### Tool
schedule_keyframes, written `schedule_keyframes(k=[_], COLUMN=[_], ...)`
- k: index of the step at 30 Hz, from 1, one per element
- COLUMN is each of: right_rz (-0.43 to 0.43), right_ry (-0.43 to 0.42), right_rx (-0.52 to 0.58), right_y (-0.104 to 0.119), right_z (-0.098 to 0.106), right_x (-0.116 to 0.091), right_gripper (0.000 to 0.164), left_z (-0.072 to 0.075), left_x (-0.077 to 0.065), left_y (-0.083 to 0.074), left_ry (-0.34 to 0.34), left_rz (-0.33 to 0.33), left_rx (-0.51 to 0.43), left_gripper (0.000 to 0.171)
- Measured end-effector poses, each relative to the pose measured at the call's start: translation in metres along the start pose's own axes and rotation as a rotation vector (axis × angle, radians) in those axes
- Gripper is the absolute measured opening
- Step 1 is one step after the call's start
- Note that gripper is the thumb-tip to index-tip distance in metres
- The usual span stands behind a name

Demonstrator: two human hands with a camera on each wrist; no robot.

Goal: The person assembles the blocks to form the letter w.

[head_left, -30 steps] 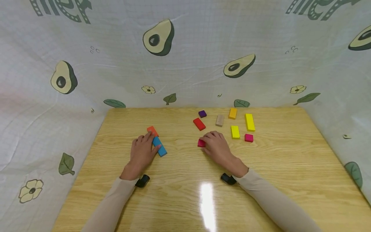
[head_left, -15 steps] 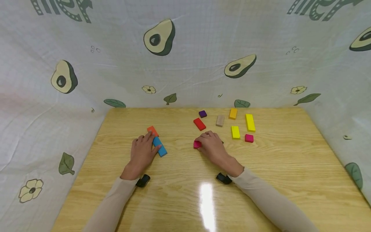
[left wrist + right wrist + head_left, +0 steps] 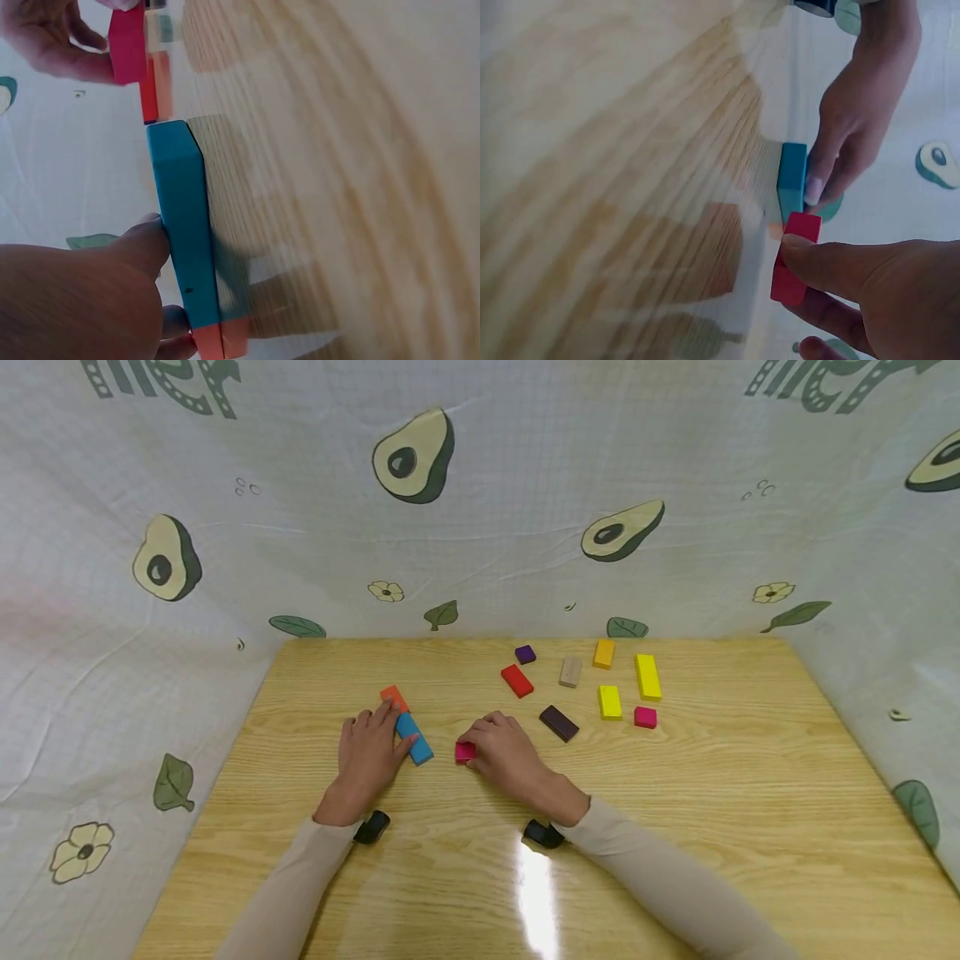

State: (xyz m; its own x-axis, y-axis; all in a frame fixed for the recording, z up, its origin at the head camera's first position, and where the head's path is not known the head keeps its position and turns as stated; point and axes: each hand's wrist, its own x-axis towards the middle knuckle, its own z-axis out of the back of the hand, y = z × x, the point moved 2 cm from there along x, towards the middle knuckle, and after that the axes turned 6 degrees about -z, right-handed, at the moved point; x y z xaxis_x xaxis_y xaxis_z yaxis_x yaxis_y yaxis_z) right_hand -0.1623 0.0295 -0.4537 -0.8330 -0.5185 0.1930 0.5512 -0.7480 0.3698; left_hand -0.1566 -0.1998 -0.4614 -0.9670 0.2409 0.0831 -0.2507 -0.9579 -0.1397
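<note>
An orange block and a blue block lie end to end in a slanting row on the left of the table. On them rests my left hand, fingertips at the orange one and thumb against the side of the blue one. My right hand pinches a pink block between thumb and fingers, a short way right of the blue block. In the right wrist view this pink block appears above the tabletop; the fingers behind it are partly hidden.
A dark brown block lies right of my right hand. Behind are red, purple, beige and orange blocks. Yellow blocks and another pink block lie farther right. A patterned cloth borders the table.
My right hand has carried the pink block leftward, toward the blue block, and the dark brown block has come into sight behind it. My left hand has stayed in place.
</note>
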Motion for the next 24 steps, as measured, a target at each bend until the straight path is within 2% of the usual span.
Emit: schedule_keyframes(k=[7, 24], right_rz=[0.046, 0.035], right_ry=[0.009, 0.06], right_rx=[0.001, -0.017], right_y=[0.013, 0.023], right_z=[-0.007, -0.019], right_x=[0.004, 0.012], right_gripper=[0.024, 0.021], left_z=[-0.001, -0.001], left_x=[0.0, 0.001], left_y=[0.001, 0.0], left_ry=[0.015, 0.03], left_rz=[0.009, 0.018], left_rx=[-0.005, 0.001], left_gripper=[0.067, 0.067])
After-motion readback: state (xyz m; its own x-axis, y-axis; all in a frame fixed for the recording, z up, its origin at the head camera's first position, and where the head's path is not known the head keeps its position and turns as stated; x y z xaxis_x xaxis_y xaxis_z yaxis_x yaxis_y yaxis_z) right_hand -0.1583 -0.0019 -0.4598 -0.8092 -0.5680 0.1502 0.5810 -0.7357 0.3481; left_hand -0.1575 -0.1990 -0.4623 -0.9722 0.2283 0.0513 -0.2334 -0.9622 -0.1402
